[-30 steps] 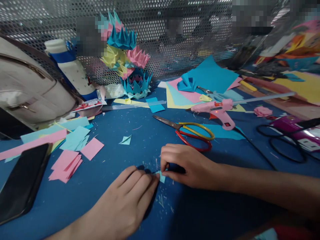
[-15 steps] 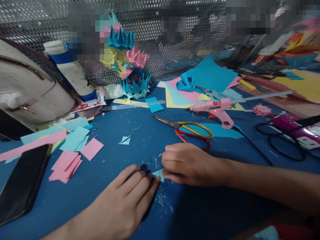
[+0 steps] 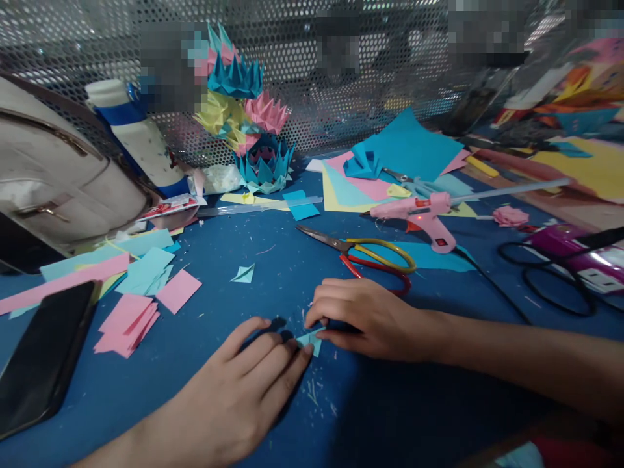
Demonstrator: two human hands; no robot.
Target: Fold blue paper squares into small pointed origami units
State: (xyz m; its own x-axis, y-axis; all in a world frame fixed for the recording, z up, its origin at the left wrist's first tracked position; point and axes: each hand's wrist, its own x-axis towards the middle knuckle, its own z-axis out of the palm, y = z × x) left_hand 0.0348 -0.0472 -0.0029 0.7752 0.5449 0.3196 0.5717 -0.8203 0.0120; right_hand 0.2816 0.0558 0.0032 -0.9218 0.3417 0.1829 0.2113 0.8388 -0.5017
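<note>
A small folded light-blue origami paper (image 3: 311, 340) lies on the blue tabletop between my hands. My left hand (image 3: 248, 383) presses its left side down with the fingertips and thumb. At the paper's right edge, the thumb of my right hand (image 3: 365, 320) touches it while the fingers curl above. Just beyond my right hand are scissors (image 3: 347, 246) with one yellow and one red handle, their blades nearly closed. Farther left sits another folded light-blue piece (image 3: 244, 273).
Pink paper squares (image 3: 129, 325), light-blue squares (image 3: 146, 270) and a phone (image 3: 46, 357) lie left. A pink glue gun (image 3: 414, 216) with its cord stands right, near a purple power strip (image 3: 580, 250). Folded paper flowers (image 3: 263, 162), a bottle (image 3: 136, 136) and a bag (image 3: 63, 156) stand behind.
The fingers of my right hand have lifted and shifted slightly left over the paper, uncovering more of its right edge. My left hand stays nearly still.
</note>
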